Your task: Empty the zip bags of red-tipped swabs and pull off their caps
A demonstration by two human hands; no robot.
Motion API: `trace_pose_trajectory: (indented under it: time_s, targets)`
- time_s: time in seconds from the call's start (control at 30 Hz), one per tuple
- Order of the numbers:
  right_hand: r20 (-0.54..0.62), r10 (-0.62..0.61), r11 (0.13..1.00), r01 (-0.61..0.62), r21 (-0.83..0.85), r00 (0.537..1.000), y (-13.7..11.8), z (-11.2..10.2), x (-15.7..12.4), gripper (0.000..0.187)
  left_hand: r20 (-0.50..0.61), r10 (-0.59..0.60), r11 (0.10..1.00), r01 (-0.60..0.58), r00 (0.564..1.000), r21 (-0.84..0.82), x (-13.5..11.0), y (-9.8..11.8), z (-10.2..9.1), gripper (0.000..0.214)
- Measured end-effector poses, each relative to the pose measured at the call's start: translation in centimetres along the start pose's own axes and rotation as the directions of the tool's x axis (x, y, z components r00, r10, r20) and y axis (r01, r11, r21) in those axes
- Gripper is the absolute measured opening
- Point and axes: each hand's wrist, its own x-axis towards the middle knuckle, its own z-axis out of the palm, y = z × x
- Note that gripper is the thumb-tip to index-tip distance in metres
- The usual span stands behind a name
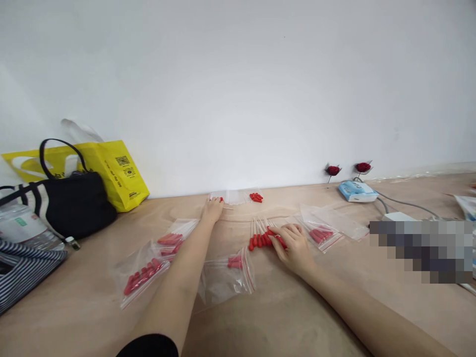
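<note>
At the table's far side, my left hand [212,209] is closed, its fingers bent over a red-tipped stick, of which a bit of red and a thin pale shaft show. Closer in, my right hand [293,244] curls around the right end of a row of red-tipped white sticks [259,241]; its fingers hide part of them. Clear zip bags with red pieces inside lie around: one bag [143,277] at left, another bag [223,285] between my forearms, and one [323,234] right of my right hand. Several loose red pieces [256,197] rest on a flat clear bag at the back.
A black handbag [78,203], a yellow shopping bag [128,183], a large clear plastic bottle [29,230] and striped cloth [26,272] crowd the left. At right are a blue-and-white tissue pack [357,191], dark red roses [333,170], grey cables and a blurred-out patch. A white wall [238,99] closes off the back.
</note>
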Motion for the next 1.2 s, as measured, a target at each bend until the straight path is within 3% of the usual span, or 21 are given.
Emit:
trace_pose_trajectory:
  time_s: [0.1,0.33,0.57,0.73,0.83,0.9,1.0,1.1,1.2]
  targets:
    - [-0.021,0.019,0.999,-0.020,-0.040,1.000,1.0,-0.6,-0.2,0.020,-0.001,0.005,0.999,-0.005,1.000,-0.042,-0.6,0.2,-0.4,0.020]
    - [0.107,0.105,0.994,-0.103,-0.027,0.989,3.3,-0.7,-1.0,0.022,0.087,-0.013,0.981,0.029,0.996,-0.191,-4.1,2.6,-1.6,0.019]
    - [0.163,0.205,0.978,-0.209,0.008,0.965,4.2,-0.5,-1.4,0.021,0.129,0.114,0.935,-0.062,0.985,-0.350,-6.1,3.1,-2.9,0.022]
    - [0.190,0.205,0.975,-0.218,0.051,0.960,5.0,-1.3,-1.6,0.022,0.240,0.213,0.874,-0.075,0.947,-0.479,-7.1,3.5,-4.5,0.035]
    - [0.222,0.199,0.975,-0.216,0.055,0.954,5.3,-1.7,-1.8,0.023,0.333,0.261,0.851,-0.053,0.906,-0.522,-7.9,4.4,-5.2,0.028]
    - [0.244,0.207,0.973,-0.224,0.046,0.947,5.4,-1.8,-1.9,0.024,0.366,0.243,0.856,-0.021,0.898,-0.516,-8.1,4.8,-5.4,0.020]
    - [0.271,0.222,0.969,-0.242,0.042,0.936,5.4,-1.8,-1.9,0.024,0.362,0.149,0.873,0.050,0.920,-0.486,-7.7,5.1,-5.2,0.014]
    - [0.287,0.223,0.966,-0.251,0.064,0.931,5.3,-1.8,-1.9,0.023,0.340,0.029,0.872,0.143,0.940,-0.468,-6.6,5.6,-4.5,0.019]
    - [0.311,0.229,0.963,-0.261,0.065,0.923,5.3,-2.0,-1.9,0.021,0.356,-0.040,0.848,0.220,0.933,-0.483,-5.7,6.7,-3.7,0.025]
